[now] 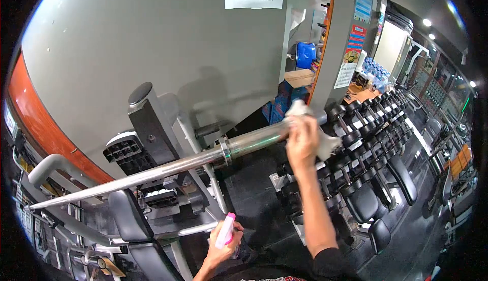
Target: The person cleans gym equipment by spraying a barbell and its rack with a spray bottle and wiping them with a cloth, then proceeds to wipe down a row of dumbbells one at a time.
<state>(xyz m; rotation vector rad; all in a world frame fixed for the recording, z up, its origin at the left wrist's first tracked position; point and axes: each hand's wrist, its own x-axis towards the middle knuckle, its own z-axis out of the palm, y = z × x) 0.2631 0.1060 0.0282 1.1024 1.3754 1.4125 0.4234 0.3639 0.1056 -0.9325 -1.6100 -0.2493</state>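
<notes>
A long metal barbell (152, 174) runs from the lower left up to the centre right, its thick end sleeve (256, 139) closest to me. My right hand (303, 141) presses a white cloth (329, 148) around the tip of that sleeve, fingers closed over it. Lower down, my left hand (222, 243) is wrapped round a spray bottle with a pink and white trigger head (225, 231). The bottle's body is mostly hidden by the hand and dark clothing. It stays below the bar, apart from it.
A rack of black dumbbells (351, 138) stands to the right. Left of me are a padded bench (129, 215) and a weight machine (152, 123) against the grey wall (152, 37). A cardboard box (300, 78) lies beyond the sleeve. Black flooring (249, 179) shows beneath.
</notes>
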